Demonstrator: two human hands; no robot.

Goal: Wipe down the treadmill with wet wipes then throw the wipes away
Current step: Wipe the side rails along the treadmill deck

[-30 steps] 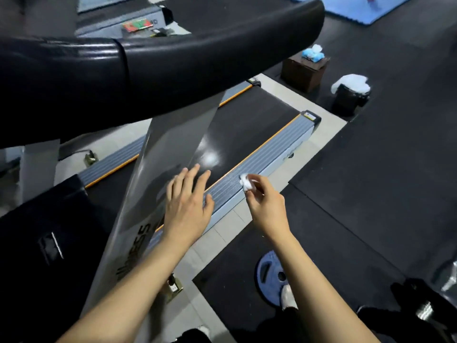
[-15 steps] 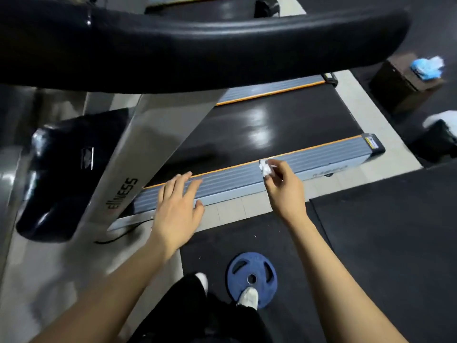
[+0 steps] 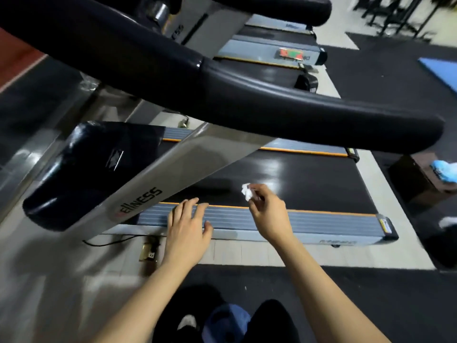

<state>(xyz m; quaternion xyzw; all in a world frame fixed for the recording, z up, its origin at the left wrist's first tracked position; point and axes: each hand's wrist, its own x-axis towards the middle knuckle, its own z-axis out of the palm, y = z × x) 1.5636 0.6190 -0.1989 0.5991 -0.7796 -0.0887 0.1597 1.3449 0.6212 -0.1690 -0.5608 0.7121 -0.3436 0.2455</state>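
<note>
**Wipe held over belt: handling and grip assessment**

Nearest the camera, dark trousers, a shoe and a blue weight plate are noted on the floor. Beyond them, the left hand is laid flat, fingers straight, on the near side rail of the treadmill, towards the rail's front end; nothing is held in it. The right hand is raised over the same rail, and a small crumpled wet wipe is pinched at its fingertips, above the near edge of the black belt. Whether the wipe touches the belt cannot be told.

The wipe is judged light, soft and limp, probably damp, and liable to tear or shed if dragged hard over the ribbed rail. It is best taken at the bunched middle, with a fold left free as the wiping face. The belt surface appears glossy; it may shift under pressure.

Further off, past the rear right corner, a brown box bearing a blue pack is seen.
</note>
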